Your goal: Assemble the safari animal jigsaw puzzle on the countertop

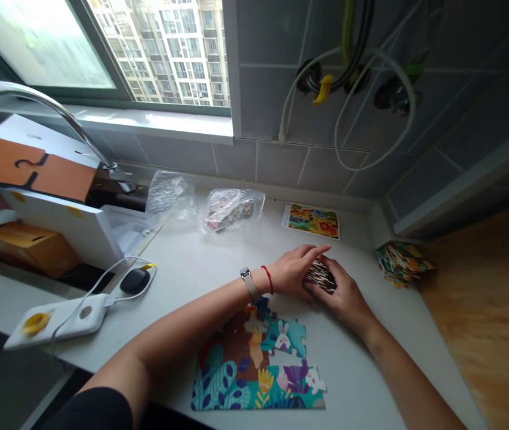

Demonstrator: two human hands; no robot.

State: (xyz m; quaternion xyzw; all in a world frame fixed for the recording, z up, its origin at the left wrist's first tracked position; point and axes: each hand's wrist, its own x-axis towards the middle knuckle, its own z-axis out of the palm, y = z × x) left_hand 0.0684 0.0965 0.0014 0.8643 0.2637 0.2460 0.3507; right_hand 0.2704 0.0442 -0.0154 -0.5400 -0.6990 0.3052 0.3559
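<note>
Pieces (320,276) were stacked between left hand (290,273) and right hand (346,295), both grasping them, just beyond the puzzle (256,364). Judged: uneven squeezing could splay them; left forearm (191,325), if dragged, could shift the puzzle.

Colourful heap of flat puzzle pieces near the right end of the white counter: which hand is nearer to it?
Right. In the picture, the right hand is left of the heap, not touching it; the left hand is farther left.

head cam | fwd + dn | puzzle (254,364) close below | window (169,54) farther, upper L
</note>
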